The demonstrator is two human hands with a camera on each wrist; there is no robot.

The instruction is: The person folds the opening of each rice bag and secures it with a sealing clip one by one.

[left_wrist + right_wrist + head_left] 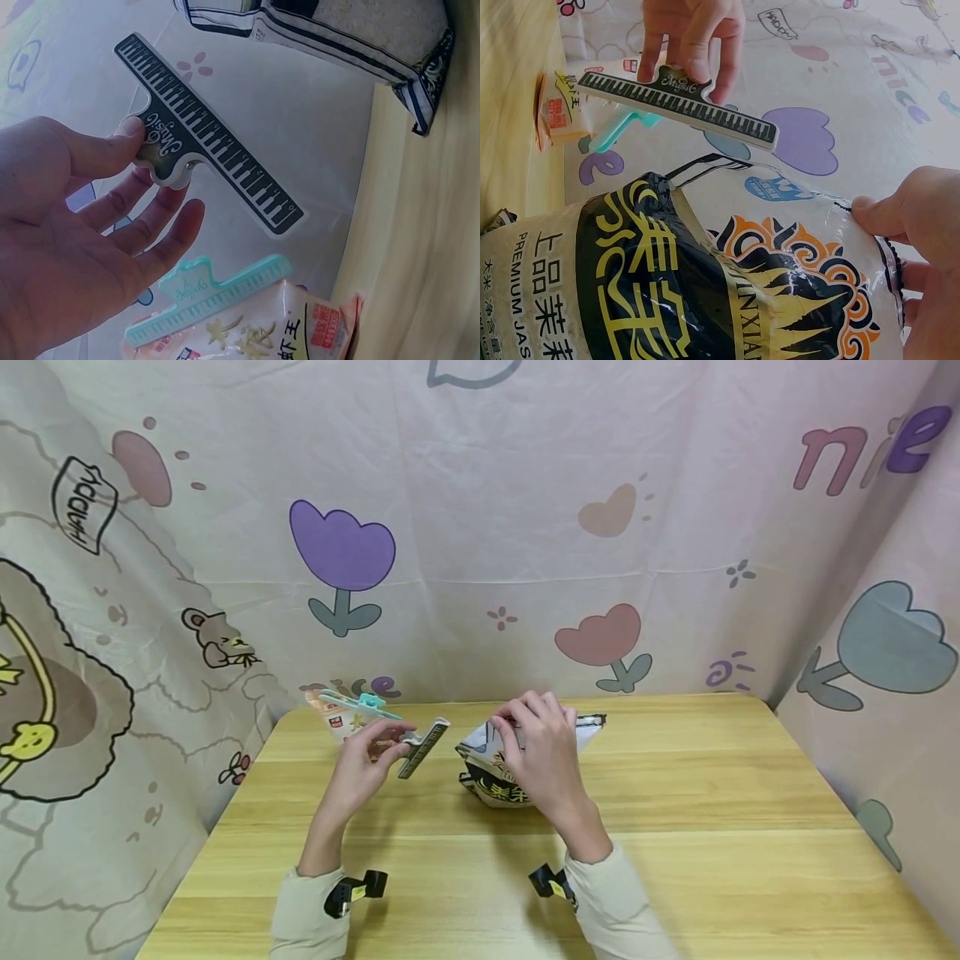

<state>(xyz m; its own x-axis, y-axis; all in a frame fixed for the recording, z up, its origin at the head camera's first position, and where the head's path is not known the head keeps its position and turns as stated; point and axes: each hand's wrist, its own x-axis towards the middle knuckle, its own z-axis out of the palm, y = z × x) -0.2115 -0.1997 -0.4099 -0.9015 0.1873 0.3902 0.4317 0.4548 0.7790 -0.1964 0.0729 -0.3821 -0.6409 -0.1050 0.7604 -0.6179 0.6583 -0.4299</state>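
My left hand pinches a black-and-white bag clip by its handle, between thumb and fingers. The clip has a piano-key pattern and the word "Music" on it. To the right, my right hand grips the top edge of a rice bag, thumb on one face and fingers behind. The bag stands upright on the table, its upper part bent over in the head view. In the left wrist view, rice grains show through a clear part of it. The clip is apart from the bag.
A pink-orange snack bag stands at the table's back left, with a turquoise clip across its top. The wooden table meets a patterned cloth backdrop behind and at both sides.
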